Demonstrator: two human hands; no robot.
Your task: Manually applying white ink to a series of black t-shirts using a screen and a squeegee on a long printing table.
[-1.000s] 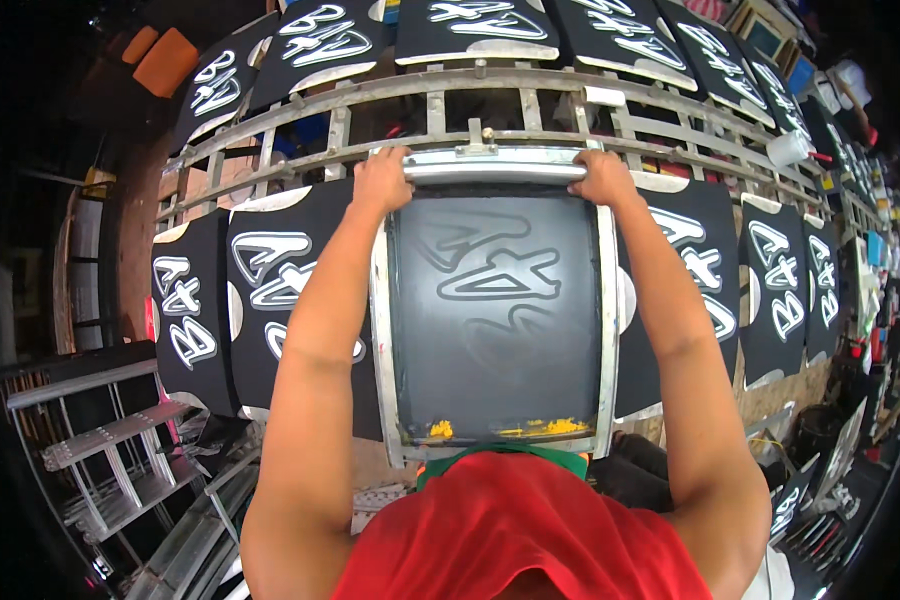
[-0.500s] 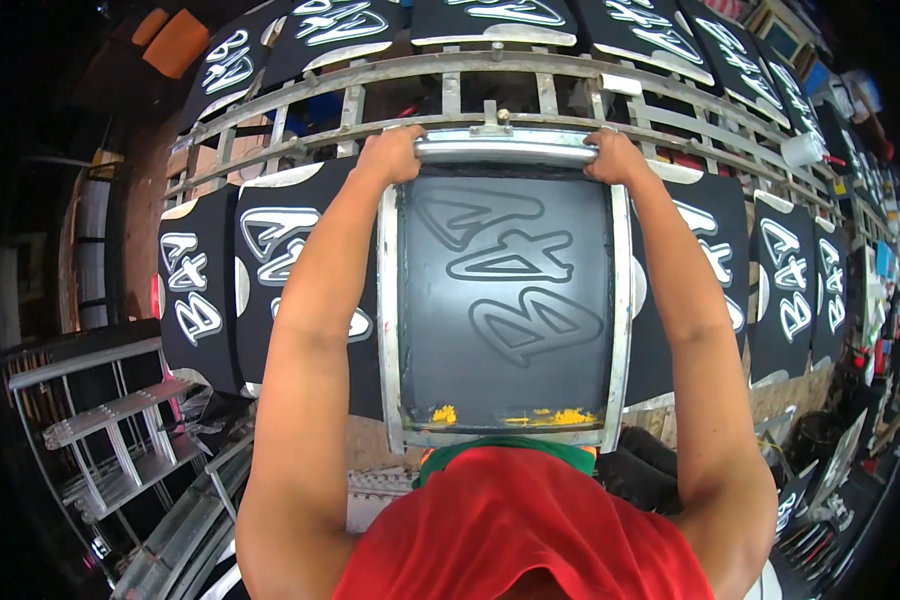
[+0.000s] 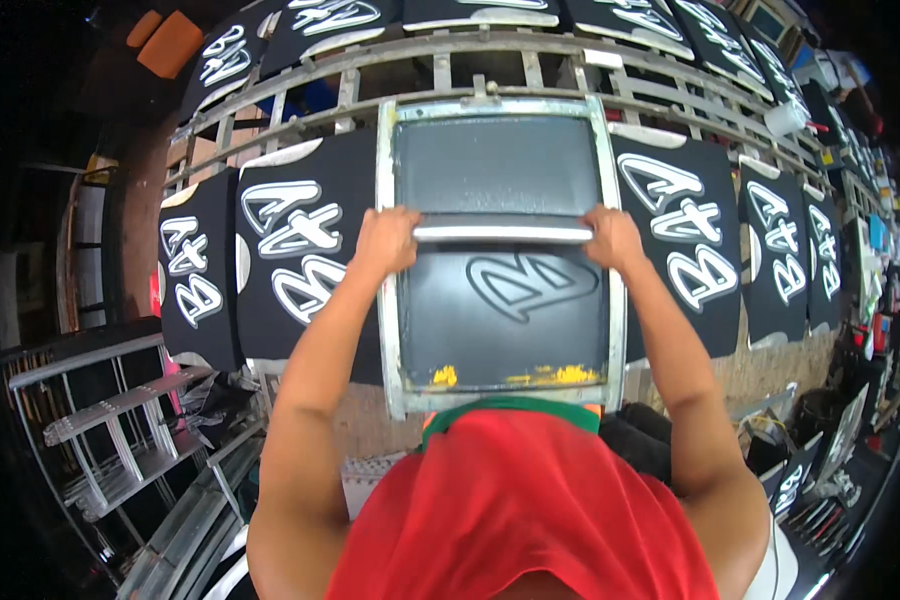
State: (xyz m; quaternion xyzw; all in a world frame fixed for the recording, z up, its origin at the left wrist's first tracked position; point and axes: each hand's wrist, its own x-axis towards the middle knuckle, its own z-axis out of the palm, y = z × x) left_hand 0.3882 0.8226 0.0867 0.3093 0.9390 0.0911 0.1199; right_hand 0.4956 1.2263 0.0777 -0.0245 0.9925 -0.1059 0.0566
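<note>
Both my hands grip the ends of a long metal-handled squeegee, which lies crosswise on a framed printing screen. My left hand is closed round its left end, my right hand round its right end. Beyond the squeegee the mesh looks an even dark grey. On the near side, part of a letter design shows through the mesh, and yellow smears mark the near edge. Black fabric panels with white outlined lettering lie to both sides of the screen. What lies under the screen is hidden.
A slatted metal rail runs across beyond the screen, with more printed panels behind it. A white cup stands at the rail's right. At lower left is a metal step ladder. An orange object sits at far left.
My hands have pulled the squeegee from the screen's far end toward me, to about the middle. The design behind it is now covered in grey. The view has shifted slightly.
</note>
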